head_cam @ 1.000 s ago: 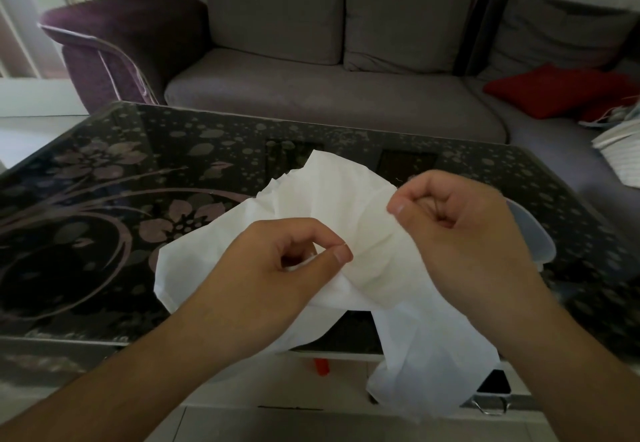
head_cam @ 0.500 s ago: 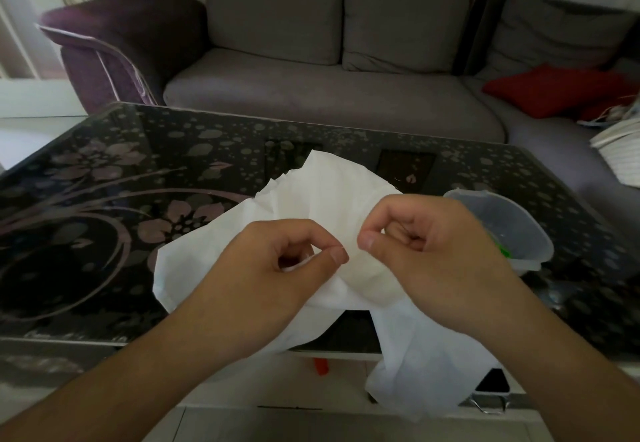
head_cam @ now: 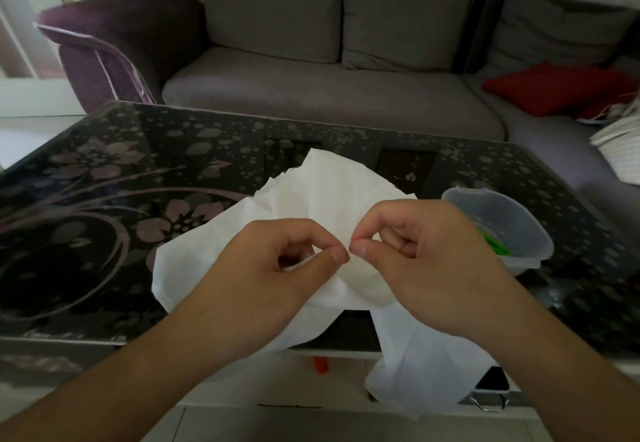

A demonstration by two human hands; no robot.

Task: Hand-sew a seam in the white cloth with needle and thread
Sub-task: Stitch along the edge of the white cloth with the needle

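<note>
Both hands, left hand (head_cam: 277,268) and right hand (head_cam: 426,261), pinch thin crumpled white cloth (head_cam: 329,199).

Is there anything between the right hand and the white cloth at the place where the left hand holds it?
Nothing visible. The right hand pinches beside the left hand, both directly on the white cloth.

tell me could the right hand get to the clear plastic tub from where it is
Probably yes. The tub stands open-topped on the table just beside the right hand, nothing between them, but that hand is pinching at the white cloth and must let go first.
</note>
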